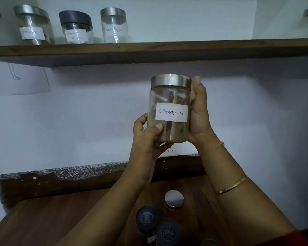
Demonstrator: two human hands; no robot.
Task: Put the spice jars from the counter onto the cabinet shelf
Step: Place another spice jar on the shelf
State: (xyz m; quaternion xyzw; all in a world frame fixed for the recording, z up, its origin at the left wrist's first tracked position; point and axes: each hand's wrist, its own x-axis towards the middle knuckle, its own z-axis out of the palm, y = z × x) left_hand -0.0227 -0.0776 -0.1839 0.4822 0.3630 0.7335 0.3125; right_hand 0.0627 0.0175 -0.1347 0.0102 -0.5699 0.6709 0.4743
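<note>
Spice jars still to go stand nearest, low on the tabletop (60, 219) between the forearms. There is one with a silver lid (174, 199) and two with dark lids (146, 219) (168, 231), all close together.

Above them both hands hold the cinnamon jar (171, 111) in the air, upright, lid on top and label facing the camera. The left hand (146, 139) grips its lower left, fingers (156, 128) curled onto the glass. The right hand (199, 118) clasps its right side and reaches higher, up to the lid's edge, so it is the nearer one to the goal.

Farther off and higher runs the cabinet shelf (167, 48). The jar's lid sits below the front edge of the board. Three jars (32, 25) (76, 28) (114, 25) already stand at its left, and the bare stretch (185, 40) to their right lies almost straight above the held jar — up and away from the fingers. The next move looks like a lift that clears the edge, then a push inward with the jar kept vertical.
</note>
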